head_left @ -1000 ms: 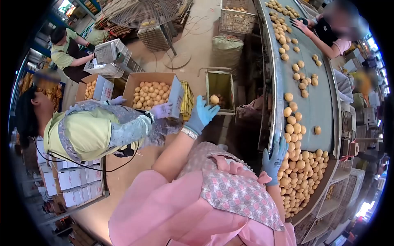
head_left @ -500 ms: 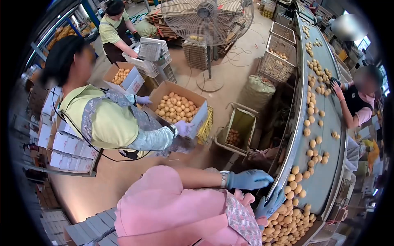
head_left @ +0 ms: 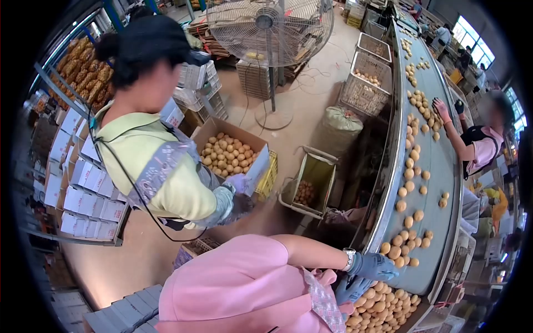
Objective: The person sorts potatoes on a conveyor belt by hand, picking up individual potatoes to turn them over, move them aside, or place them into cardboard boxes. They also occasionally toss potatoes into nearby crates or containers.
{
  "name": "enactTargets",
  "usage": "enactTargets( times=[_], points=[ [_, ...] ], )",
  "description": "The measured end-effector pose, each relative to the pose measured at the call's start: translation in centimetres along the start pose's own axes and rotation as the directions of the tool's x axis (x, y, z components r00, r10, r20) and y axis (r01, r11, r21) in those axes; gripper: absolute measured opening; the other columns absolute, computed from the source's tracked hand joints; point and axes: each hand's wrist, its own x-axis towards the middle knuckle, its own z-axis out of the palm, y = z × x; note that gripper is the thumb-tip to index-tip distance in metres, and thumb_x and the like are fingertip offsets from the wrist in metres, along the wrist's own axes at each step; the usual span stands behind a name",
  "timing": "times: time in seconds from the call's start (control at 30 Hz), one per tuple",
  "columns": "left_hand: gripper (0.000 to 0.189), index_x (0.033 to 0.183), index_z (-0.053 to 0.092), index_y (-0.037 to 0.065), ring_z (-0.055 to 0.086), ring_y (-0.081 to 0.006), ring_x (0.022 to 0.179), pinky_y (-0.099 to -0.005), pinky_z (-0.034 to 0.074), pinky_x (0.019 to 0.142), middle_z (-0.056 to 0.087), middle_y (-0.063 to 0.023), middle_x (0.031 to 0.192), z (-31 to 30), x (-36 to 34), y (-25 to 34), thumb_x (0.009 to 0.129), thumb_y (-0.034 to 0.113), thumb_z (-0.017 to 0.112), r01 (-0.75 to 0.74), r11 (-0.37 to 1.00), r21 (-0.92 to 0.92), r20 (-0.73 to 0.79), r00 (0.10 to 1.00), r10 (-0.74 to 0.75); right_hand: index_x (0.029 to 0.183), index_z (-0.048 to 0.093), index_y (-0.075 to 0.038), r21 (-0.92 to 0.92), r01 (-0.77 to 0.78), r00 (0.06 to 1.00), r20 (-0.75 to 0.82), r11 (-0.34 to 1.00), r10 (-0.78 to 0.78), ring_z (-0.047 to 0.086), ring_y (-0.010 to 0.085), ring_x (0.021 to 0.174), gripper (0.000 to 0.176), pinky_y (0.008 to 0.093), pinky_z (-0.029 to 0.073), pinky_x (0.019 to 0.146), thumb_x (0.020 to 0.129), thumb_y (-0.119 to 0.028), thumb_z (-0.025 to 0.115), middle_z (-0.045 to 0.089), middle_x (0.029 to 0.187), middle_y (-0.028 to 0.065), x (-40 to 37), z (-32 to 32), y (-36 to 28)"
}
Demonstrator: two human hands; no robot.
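Curving up the right side, a long grey conveyor belt (head_left: 438, 161) carries round yellow-brown fruit, scattered further up and packed thick at the near end. Left of centre stands a co-worker (head_left: 150, 161) in a yellow-green shirt and dark cap, one gloved hand at the corner of an open cardboard box (head_left: 256, 166) full of the same fruit. At the top is a big pedestal fan (head_left: 266, 28). There are wire crates (head_left: 366, 83) beside the belt and a stuffed sack (head_left: 338, 125) just below them. A green-lined bin (head_left: 319, 172) sits between box and belt, with a few fruit at its bottom. A second person (head_left: 480, 147) in a pink top works at the far side of the belt, one hand reaching onto it. The wearer's pink sleeve fills the bottom. The fruit pile (head_left: 383, 311) lies at the belt's near end, bottom right. The left hand (head_left: 373, 266), in a blue glove with a watch on the wrist, lies flat at the belt edge. Its fingers are stretched out, grasping nothing, just beside a small cluster of fruit. The right hand (head_left: 348, 288), also blue-gloved, sits just under it at the edge of the fruit pile. It is mostly hidden, so its grip cannot be told.
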Motion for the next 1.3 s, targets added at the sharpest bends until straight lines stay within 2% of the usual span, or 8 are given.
enactTargets(
  times=[0.3,0.37,0.43,0.5,0.6,0.9,1.17,1.3],
  points=[
    [0.018,0.102,0.071,0.011,0.071,-0.031,0.091,-0.0457,0.054,0.081,0.073,-0.0127,0.097,0.6,0.1,-1.3,0.104,0.026,0.062,-0.185,0.967,-0.177,-0.275,0.952,0.132,0.126,0.07,0.0,0.07,0.045,0.999,0.021,0.996,-0.047,0.059,0.0474,0.127,0.044,0.0554,0.044,0.116,0.086,-0.016,0.074,0.066,0.131,0.0247,2.1,-1.4,-1.8],
    [0.038,0.138,0.07,0.01,0.069,-0.0287,0.117,-0.0404,0.055,0.101,0.072,-0.0117,0.132,-0.3,-0.5,-3.0,0.102,0.02,0.068,-0.126,0.984,-0.127,-0.041,0.992,0.122,0.124,0.071,0.0,0.104,0.049,0.999,0.003,0.993,-0.049,0.06,0.0475,0.126,0.043,0.056,0.045,0.116,0.084,-0.015,0.075,0.066,0.13,0.0244,2.1,-1.6,-2.9],
    [0.045,0.147,0.062,0.002,0.062,-0.0239,0.134,-0.0398,0.051,0.114,0.066,-0.0127,0.145,2.4,-1.0,-6.3,0.105,0.017,0.067,-0.054,0.762,-0.645,-0.088,0.996,-0.003,0.122,0.072,-0.001,0.162,0.072,0.997,-0.024,0.984,-0.068,0.061,0.0476,0.125,0.042,0.0566,0.045,0.115,0.082,-0.015,0.076,0.067,0.128,0.024,2.8,-2.2,-5.0],
    [0.044,0.143,0.066,0.001,0.062,-0.0289,0.136,-0.042,0.05,0.117,0.068,-0.0137,0.145,1.0,-2.5,-7.3,0.099,0.004,0.064,-0.325,0.94,-0.104,-0.217,0.93,0.298,0.119,0.073,-0.001,0.222,0.126,0.991,-0.073,0.967,-0.113,0.061,0.0477,0.124,0.042,0.0571,0.046,0.115,0.08,-0.014,0.077,0.068,0.127,0.0237,3.9,-1.2,-6.8],
    [0.04,0.146,0.061,-0.004,0.065,-0.0258,0.133,-0.04,0.052,0.115,0.067,-0.0156,0.145,-3.2,-4.1,-4.7,0.11,0.01,0.051,0.132,0.772,-0.622,0.027,0.989,-0.147,0.124,0.072,-0.004,0.153,0.165,0.974,-0.182,0.974,-0.137,0.059,0.0426,0.134,0.046,0.0576,0.042,0.121,0.081,-0.017,0.08,0.066,0.135,0.0174,4.5,0.1,-8.1],
    [0.038,0.139,0.066,-0.006,0.072,-0.0248,0.117,-0.0386,0.059,0.101,0.073,-0.0166,0.129,-2.3,-4.0,-2.7,0.114,0.015,0.046,0.138,0.958,-0.251,0.023,0.99,-0.137,0.127,0.072,-0.008,0.16,-0.241,0.955,-0.139,0.957,0.264,0.068,0.0292,0.122,0.038,0.0479,0.049,0.112,0.089,-0.014,0.073,0.072,0.127,0.0102,-7.0,-2.6,-8.4],
    [0.04,0.144,0.063,-0.002,0.063,-0.0318,0.13,-0.0449,0.05,0.111,0.067,-0.0185,0.14,-1.9,-3.3,-2.8,0.109,0.015,0.058,0.014,0.994,0.107,-0.004,1.0,-0.013,0.127,0.074,-0.005,0.232,-0.769,0.558,-0.21,0.595,0.803,0.072,0.0359,0.113,0.039,0.0489,0.054,0.104,0.09,-0.014,0.074,0.076,0.122,0.0155,-22.7,-4.3,-9.9],
    [0.053,0.156,0.051,-0.001,0.05,-0.0407,0.146,-0.0508,0.038,0.124,0.056,-0.0219,0.156,-1.7,-2.8,-2.6,0.107,0.017,0.06,-0.103,0.85,0.517,0.009,0.993,0.115,0.139,0.069,-0.008,0.15,-0.682,0.693,-0.178,0.716,0.698,0.063,0.0388,0.13,0.051,0.0517,0.048,0.113,0.089,-0.017,0.077,0.068,0.14,0.0177,-21.2,-4.2,-8.7]
  ],
)
